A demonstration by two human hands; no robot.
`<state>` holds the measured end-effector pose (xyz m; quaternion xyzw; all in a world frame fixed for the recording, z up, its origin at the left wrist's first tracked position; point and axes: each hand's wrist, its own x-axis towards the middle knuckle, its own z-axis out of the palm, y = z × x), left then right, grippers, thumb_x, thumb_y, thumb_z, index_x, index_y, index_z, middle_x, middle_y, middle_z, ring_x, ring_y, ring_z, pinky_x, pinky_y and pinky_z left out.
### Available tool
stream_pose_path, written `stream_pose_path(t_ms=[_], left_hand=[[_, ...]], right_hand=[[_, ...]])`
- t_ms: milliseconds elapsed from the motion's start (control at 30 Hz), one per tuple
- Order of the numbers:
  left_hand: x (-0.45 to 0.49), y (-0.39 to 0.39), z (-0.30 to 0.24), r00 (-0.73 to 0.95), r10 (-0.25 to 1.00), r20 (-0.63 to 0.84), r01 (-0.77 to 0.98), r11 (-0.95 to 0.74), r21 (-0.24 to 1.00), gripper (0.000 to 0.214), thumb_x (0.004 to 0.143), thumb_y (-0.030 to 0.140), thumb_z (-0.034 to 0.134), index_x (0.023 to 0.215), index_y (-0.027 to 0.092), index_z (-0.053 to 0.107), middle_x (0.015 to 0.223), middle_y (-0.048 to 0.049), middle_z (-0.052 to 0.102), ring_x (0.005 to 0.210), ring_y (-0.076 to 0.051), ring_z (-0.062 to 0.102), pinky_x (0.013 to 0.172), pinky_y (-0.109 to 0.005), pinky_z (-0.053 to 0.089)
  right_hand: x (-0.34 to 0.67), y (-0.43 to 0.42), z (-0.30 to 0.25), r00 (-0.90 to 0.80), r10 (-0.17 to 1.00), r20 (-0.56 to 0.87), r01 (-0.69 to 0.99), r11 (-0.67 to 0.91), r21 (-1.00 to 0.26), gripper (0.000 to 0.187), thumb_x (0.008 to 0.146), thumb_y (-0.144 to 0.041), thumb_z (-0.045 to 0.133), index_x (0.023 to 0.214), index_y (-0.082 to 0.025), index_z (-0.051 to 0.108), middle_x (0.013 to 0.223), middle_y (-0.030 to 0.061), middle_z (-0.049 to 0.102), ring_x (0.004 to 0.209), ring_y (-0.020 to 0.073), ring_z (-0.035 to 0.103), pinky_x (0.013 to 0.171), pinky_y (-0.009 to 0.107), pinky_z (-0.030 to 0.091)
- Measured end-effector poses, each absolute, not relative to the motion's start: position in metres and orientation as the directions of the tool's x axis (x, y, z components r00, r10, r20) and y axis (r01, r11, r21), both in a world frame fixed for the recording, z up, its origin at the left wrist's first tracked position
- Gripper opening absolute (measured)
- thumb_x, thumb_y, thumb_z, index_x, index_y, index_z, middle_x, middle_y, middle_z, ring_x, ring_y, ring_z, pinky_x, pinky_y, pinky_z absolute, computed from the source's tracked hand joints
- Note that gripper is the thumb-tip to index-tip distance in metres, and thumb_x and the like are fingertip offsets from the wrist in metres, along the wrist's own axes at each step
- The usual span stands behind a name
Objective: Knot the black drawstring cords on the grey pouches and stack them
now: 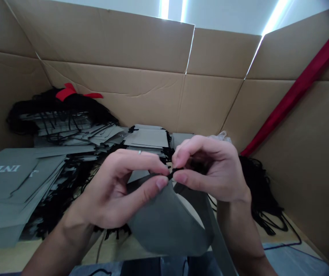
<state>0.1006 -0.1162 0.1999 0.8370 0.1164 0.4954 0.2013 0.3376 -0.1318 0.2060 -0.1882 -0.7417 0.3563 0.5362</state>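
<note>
My left hand (pixel 118 191) grips the top edge of a grey paper bag (pixel 167 226), which bends open below my fingers. My right hand (pixel 210 172) pinches a thin black cord (pixel 172 173) right at the bag's upper edge, thumb and forefinger pressed together. Both hands meet at the middle of the view, fingertips almost touching.
Stacks of flat grey paper bags (pixel 17 180) with black cord handles lie at the left and behind my hands. A heap of black cords tied with a red ribbon (pixel 69 92) sits at the back left. Loose black cords (pixel 262 199) lie at the right. Cardboard walls (pixel 141 84) surround the bench.
</note>
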Motion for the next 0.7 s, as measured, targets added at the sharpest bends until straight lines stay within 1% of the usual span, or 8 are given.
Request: stream_pose_path(t_ms=[67, 133, 233, 333, 433, 533, 633, 700], left_hand=[[0.101, -0.115, 0.2, 0.455, 0.406, 0.793, 0.082, -0.905, 0.416, 0.013, 0.096, 0.011, 0.074, 0.102, 0.022, 0.074, 0.086, 0.0028, 0.078, 0.075, -0.009, 0.071, 0.067, -0.02, 0.053], [0.104, -0.115, 0.2, 0.441, 0.392, 0.807, 0.134, -0.918, 0.373, 0.012, 0.096, 0.009, 0.072, 0.102, 0.02, 0.073, 0.086, 0.0027, 0.076, 0.071, -0.008, 0.067, 0.065, -0.02, 0.051], [0.11, -0.115, 0.201, 0.44, 0.362, 0.822, 0.174, -0.932, 0.318, 0.014, 0.096, 0.007, 0.069, 0.101, 0.02, 0.071, 0.082, 0.0037, 0.073, 0.067, -0.006, 0.063, 0.063, -0.02, 0.049], [0.113, -0.116, 0.201, 0.43, 0.341, 0.836, 0.184, -0.94, 0.289, 0.012, 0.096, 0.009, 0.069, 0.099, 0.021, 0.07, 0.079, 0.0037, 0.072, 0.064, -0.007, 0.061, 0.061, -0.021, 0.047], [0.113, -0.116, 0.201, 0.425, 0.354, 0.833, 0.208, -0.934, 0.29, 0.008, 0.096, 0.015, 0.073, 0.097, 0.022, 0.069, 0.076, 0.0034, 0.071, 0.06, -0.008, 0.058, 0.056, -0.025, 0.045], [0.113, -0.114, 0.201, 0.438, 0.353, 0.827, 0.236, -0.933, 0.273, 0.01, 0.098, 0.02, 0.077, 0.094, 0.021, 0.068, 0.073, 0.0041, 0.07, 0.058, -0.008, 0.057, 0.054, -0.025, 0.043], [0.112, -0.113, 0.201, 0.467, 0.327, 0.822, 0.259, -0.939, 0.226, 0.008, 0.101, 0.02, 0.074, 0.096, 0.022, 0.068, 0.077, 0.0039, 0.071, 0.063, -0.009, 0.06, 0.059, -0.024, 0.045], [0.112, -0.113, 0.2, 0.483, 0.298, 0.824, 0.285, -0.943, 0.174, 0.007, 0.103, 0.018, 0.072, 0.101, 0.022, 0.067, 0.08, 0.0036, 0.071, 0.067, -0.01, 0.063, 0.063, -0.025, 0.048]], right_hand=[[0.337, -0.133, 0.208, -0.307, 0.704, 0.641, -0.113, 0.641, -0.759, 0.046, 0.077, -0.01, 0.1, 0.114, -0.025, 0.078, 0.099, 0.0009, 0.077, 0.083, 0.013, 0.074, 0.07, 0.019, 0.061], [0.338, -0.136, 0.211, -0.246, 0.756, 0.606, -0.098, 0.603, -0.792, 0.051, 0.076, -0.01, 0.101, 0.118, -0.025, 0.077, 0.1, 0.0004, 0.078, 0.084, 0.012, 0.074, 0.073, 0.017, 0.062], [0.337, -0.139, 0.216, -0.205, 0.797, 0.567, -0.021, 0.576, -0.817, 0.037, 0.077, -0.012, 0.101, 0.105, -0.021, 0.078, 0.086, -0.002, 0.074, 0.071, 0.0074, 0.067, 0.062, 0.012, 0.056], [0.335, -0.141, 0.217, -0.201, 0.808, 0.553, 0.074, 0.576, -0.814, 0.023, 0.081, -0.011, 0.097, 0.093, -0.018, 0.078, 0.073, -0.0045, 0.068, 0.06, 0.0048, 0.056, 0.052, 0.011, 0.046], [0.332, -0.142, 0.216, -0.204, 0.788, 0.581, 0.106, 0.608, -0.787, 0.019, 0.084, -0.008, 0.092, 0.091, -0.017, 0.077, 0.073, -0.0039, 0.07, 0.059, 0.0057, 0.059, 0.051, 0.013, 0.046], [0.329, -0.142, 0.214, -0.211, 0.776, 0.594, 0.115, 0.623, -0.774, 0.019, 0.085, -0.005, 0.089, 0.093, -0.017, 0.076, 0.075, -0.0036, 0.07, 0.06, 0.0062, 0.06, 0.052, 0.013, 0.047], [0.328, -0.143, 0.213, -0.217, 0.775, 0.594, 0.152, 0.628, -0.763, 0.018, 0.085, -0.005, 0.086, 0.091, -0.017, 0.075, 0.073, -0.0043, 0.068, 0.058, 0.0054, 0.057, 0.05, 0.014, 0.044], [0.328, -0.145, 0.213, -0.209, 0.765, 0.609, 0.192, 0.643, -0.742, 0.014, 0.088, -0.007, 0.083, 0.089, -0.017, 0.072, 0.073, -0.0044, 0.067, 0.059, 0.0055, 0.057, 0.051, 0.014, 0.045]])
